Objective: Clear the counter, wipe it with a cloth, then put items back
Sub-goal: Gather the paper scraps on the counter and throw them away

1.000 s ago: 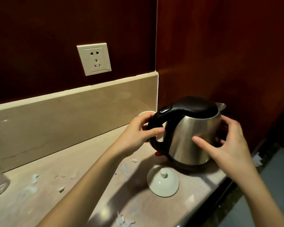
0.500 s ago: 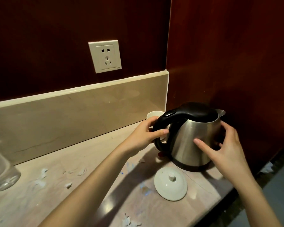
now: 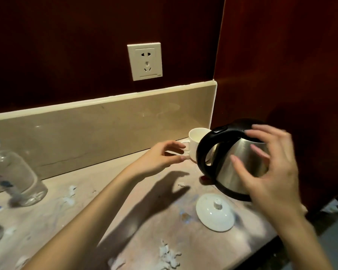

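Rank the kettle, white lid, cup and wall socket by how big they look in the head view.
1. kettle, largest
2. white lid and wall socket, look alike; the socket is farther off, so unranked
3. cup, partly hidden by the kettle

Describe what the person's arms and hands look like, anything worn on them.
Both forearms are bare as far as the frame shows: no sleeves, no gloves. No watch, bracelet or ring shows on the left hand or the right hand. The fingernails are short and look unpainted. The right hand is motion-blurred, so fine detail there is unclear.
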Tool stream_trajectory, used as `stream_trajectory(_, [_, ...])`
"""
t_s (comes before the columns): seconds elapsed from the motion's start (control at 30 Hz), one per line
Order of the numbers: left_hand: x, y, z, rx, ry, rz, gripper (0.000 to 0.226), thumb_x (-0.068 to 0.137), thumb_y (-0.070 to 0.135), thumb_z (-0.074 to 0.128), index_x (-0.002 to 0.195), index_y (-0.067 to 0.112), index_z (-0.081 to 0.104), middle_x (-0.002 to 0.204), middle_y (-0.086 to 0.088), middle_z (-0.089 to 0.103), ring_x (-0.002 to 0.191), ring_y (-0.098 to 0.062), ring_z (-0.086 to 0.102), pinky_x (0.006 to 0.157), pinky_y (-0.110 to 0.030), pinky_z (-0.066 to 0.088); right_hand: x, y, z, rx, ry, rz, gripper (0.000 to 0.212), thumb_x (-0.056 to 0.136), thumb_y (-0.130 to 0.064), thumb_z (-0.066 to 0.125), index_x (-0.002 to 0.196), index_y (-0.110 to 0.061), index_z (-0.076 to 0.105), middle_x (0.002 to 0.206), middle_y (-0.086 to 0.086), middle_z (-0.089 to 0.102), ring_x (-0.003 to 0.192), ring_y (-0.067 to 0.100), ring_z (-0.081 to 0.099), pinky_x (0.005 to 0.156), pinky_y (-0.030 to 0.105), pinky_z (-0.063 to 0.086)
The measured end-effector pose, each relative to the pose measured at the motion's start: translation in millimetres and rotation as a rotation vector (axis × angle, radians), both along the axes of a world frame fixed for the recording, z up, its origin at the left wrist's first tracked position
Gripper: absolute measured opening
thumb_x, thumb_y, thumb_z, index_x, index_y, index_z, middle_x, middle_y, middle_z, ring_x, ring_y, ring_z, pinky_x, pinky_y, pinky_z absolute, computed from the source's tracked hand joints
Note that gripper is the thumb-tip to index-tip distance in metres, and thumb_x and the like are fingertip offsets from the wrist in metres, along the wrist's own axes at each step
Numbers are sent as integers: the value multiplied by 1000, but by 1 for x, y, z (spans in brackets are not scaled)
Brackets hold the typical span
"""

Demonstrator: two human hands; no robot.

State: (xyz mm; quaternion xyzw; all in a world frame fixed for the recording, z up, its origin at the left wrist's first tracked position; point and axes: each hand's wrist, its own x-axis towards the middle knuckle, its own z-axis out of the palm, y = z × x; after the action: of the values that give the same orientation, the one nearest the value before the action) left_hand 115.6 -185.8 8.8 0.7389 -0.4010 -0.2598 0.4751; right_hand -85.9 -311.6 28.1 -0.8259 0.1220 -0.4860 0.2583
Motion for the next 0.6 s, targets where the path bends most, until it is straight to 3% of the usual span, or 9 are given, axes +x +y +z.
stream_trajectory(0.1, [9,26,-3,12,-67,42,19,89,15,64,108,18,63,105,3,68,86,1,65,76,-14,48,22,27,-8,47,94,268,39,81,-16,73,115,-20,56,116,-8,52,112,4,52,92,14,46])
stream_trajectory(0.2, [18,62,-6,43,-120,101,13,89,14,65,100,23,64,107,-1,69,99,-12,67,91,-26,50,44,47,-26,71,400,442,30,91,-34,59,119,-27,53,118,-17,51,115,-2,49,94,14,42])
stream_trajectory(0.3, [24,105,-13,76,-126,199,12,89,13,64,99,21,64,108,-3,69,101,-14,66,92,-27,49,70,54,-51,102,693,557,27,96,-37,49,122,-29,50,125,-16,49,108,-11,49,95,11,36])
stream_trajectory(0.37, [27,131,-19,100,-129,258,12,89,12,64,100,18,65,108,-5,69,102,-16,66,92,-28,49,89,54,-64,142,798,535,34,98,-36,47,129,-24,47,132,-10,47,111,-7,49,98,12,34])
stream_trajectory(0.43, [28,157,-27,125,-133,323,13,88,13,66,100,17,65,107,-6,69,101,-16,65,93,-30,50,107,55,-78,118,910,430,48,99,-39,44,140,-15,38,144,0,39,127,6,42,104,19,29])
stream_trajectory(0.5, [27,181,-35,137,-149,382,16,85,17,68,100,18,65,105,-3,69,99,-13,66,93,-30,50,118,56,-91,57,1056,295,63,99,-47,37,149,-12,23,157,7,22,145,19,19,117,34,18])
stream_trajectory(0.6, [22,209,-47,152,-168,405,17,87,13,68,103,18,63,106,-1,68,100,-7,64,94,-25,50,124,63,-102,17,1169,218,73,98,-55,30,153,-14,6,162,8,-2,149,22,-5,119,41,3])
